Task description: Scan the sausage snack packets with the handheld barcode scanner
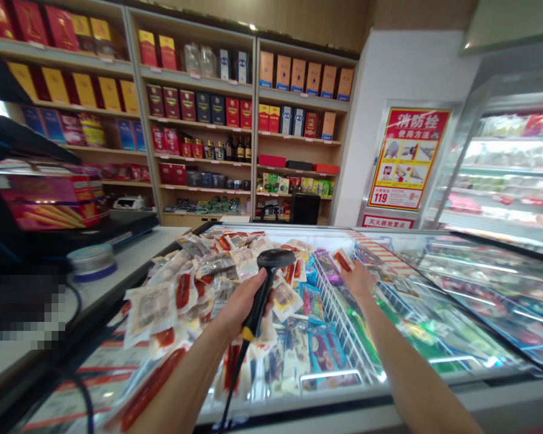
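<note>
My left hand (242, 304) is closed around the handle of a black barcode scanner (271, 265) with a yellow band, its cable running down toward me. The scanner head points over a heap of clear vacuum packs (185, 289) with red labels lying on the chest freezer (326, 392). My right hand (357, 278) reaches further over the freezer and pinches a small red-and-white packet (342, 260) at its fingertips. Blue and purple frozen packs (321, 349) lie in a wire basket between my arms.
A checkout counter (131, 253) runs along the left with a round tin (92, 262) and a red box display (49, 202). Shelves of boxed goods (199, 108) fill the back wall. A fire-hydrant poster (407, 158) and an upright cooler (507, 175) stand at the right.
</note>
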The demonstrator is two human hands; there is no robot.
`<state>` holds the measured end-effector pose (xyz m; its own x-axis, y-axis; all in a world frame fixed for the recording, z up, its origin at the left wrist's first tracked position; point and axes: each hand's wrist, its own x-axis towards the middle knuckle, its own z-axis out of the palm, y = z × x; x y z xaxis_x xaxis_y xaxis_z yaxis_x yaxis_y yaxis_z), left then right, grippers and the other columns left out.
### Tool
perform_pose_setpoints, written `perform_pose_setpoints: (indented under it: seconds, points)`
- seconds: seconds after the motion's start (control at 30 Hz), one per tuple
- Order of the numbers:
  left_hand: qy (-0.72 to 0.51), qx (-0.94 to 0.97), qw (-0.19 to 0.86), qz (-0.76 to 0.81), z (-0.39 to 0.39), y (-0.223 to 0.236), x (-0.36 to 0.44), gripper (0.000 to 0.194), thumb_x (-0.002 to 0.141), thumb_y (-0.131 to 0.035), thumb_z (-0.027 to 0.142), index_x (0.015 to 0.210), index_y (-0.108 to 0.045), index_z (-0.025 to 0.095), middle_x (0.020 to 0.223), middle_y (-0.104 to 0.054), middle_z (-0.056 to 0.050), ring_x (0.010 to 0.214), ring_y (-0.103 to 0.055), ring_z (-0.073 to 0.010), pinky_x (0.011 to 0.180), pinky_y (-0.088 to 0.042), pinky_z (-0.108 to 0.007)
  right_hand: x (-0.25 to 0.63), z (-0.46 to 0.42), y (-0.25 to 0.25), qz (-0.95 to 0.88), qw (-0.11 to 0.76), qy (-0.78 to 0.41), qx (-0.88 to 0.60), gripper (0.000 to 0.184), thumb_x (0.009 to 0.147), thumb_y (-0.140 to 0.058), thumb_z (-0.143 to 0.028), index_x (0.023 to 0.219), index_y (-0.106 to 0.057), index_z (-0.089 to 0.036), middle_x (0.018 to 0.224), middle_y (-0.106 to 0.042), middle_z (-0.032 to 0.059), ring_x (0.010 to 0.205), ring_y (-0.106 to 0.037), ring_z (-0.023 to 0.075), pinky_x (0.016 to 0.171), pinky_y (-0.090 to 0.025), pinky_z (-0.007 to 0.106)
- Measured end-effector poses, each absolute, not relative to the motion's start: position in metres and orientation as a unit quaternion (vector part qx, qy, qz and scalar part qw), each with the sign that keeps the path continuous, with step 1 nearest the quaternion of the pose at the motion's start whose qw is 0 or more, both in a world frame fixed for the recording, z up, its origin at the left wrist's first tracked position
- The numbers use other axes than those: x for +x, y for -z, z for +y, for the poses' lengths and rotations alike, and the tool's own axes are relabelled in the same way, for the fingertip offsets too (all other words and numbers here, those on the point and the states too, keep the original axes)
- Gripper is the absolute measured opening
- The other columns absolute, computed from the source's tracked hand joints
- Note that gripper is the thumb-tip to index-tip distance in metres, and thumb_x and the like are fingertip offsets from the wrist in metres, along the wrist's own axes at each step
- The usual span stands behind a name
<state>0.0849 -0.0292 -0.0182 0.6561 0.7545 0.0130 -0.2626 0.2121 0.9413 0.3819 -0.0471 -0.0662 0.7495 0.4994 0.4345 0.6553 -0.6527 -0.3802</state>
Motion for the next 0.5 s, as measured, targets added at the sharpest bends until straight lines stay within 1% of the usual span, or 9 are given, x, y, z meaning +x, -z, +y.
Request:
perform_pose_setpoints:
  seconds: [0.07,0.13,0.23,0.3,0.33,0.4,0.43,0.5]
  points:
    - [-0.348,0.529,0.737,0.239,-0.027,0.019,0.084,0.035,0.070,-0.046,0.047,0.081,-0.052,0.014,0.056,-0.053,-0.001,0.041,-0.045,-0.0063,0.038,-0.033,-0.017,0.405,-0.058,0.069,-0.291,0.233,0.158,-0.914,0.033,0.068,-0.046,-0.038,0.091,-0.057,-0.017,0.075,-0.061,0.0093,0.080,-0.055,0.0256,0.074,-0.032,0.042]
    - [-0.351,0.529,0.734,0.243,-0.026,0.018,0.084,0.034,0.071,-0.046,0.047,0.077,-0.051,0.014,0.057,-0.054,-0.001,0.041,-0.045,-0.0061,0.038,-0.033,-0.017,0.422,-0.069,0.072,-0.257,0.216,0.187,-0.923,0.033,0.066,-0.049,-0.037,0.090,-0.057,-0.016,0.082,-0.060,0.0117,0.086,-0.052,0.0285,0.075,-0.031,0.045]
    - [-0.353,0.525,0.734,0.247,-0.026,0.017,0.084,0.033,0.071,-0.046,0.047,0.072,-0.050,0.014,0.056,-0.054,-0.001,0.041,-0.045,-0.0062,0.039,-0.034,-0.017,0.423,-0.073,0.072,-0.224,0.231,0.266,-0.908,0.041,0.067,-0.048,-0.040,0.099,-0.054,-0.014,0.099,-0.054,0.0158,0.097,-0.044,0.0317,0.075,-0.030,0.046]
    - [-0.356,0.524,0.733,0.246,-0.027,0.016,0.083,0.033,0.071,-0.047,0.046,0.072,-0.050,0.014,0.056,-0.054,-0.001,0.041,-0.045,-0.0063,0.039,-0.034,-0.017,0.401,-0.065,0.067,-0.271,0.256,0.281,-0.884,0.043,0.071,-0.043,-0.042,0.102,-0.052,-0.015,0.101,-0.054,0.0147,0.098,-0.044,0.0294,0.076,-0.031,0.043]
    - [-0.358,0.524,0.733,0.244,-0.027,0.016,0.083,0.032,0.070,-0.047,0.046,0.074,-0.050,0.014,0.056,-0.054,-0.001,0.041,-0.046,-0.0065,0.039,-0.035,-0.017,0.385,-0.057,0.065,-0.321,0.265,0.259,-0.872,0.042,0.073,-0.040,-0.043,0.102,-0.053,-0.016,0.098,-0.056,0.0127,0.096,-0.046,0.0271,0.076,-0.032,0.040]
    - [-0.359,0.524,0.735,0.238,-0.027,0.015,0.083,0.032,0.070,-0.047,0.045,0.077,-0.050,0.014,0.055,-0.053,-0.001,0.041,-0.045,-0.0066,0.038,-0.034,-0.017,0.346,-0.039,0.061,-0.429,0.264,0.142,-0.852,0.043,0.076,-0.031,-0.049,0.088,-0.060,-0.020,0.083,-0.061,0.0081,0.083,-0.054,0.0215,0.072,-0.036,0.034]
    - [-0.358,0.523,0.737,0.235,-0.028,0.015,0.083,0.033,0.070,-0.047,0.045,0.079,-0.051,0.014,0.055,-0.053,0.000,0.040,-0.045,-0.0066,0.038,-0.034,-0.017,0.327,-0.029,0.059,-0.482,0.249,0.090,-0.835,0.047,0.076,-0.027,-0.052,0.081,-0.062,-0.020,0.080,-0.062,0.0072,0.080,-0.055,0.0207,0.070,-0.037,0.032]
    - [-0.358,0.521,0.740,0.231,-0.028,0.015,0.084,0.033,0.070,-0.048,0.045,0.080,-0.051,0.014,0.054,-0.053,0.000,0.040,-0.045,-0.0064,0.038,-0.034,-0.017,0.294,-0.011,0.060,-0.524,0.212,0.043,-0.824,0.056,0.074,-0.023,-0.059,0.074,-0.063,-0.019,0.078,-0.062,0.0089,0.078,-0.056,0.0221,0.065,-0.039,0.031]
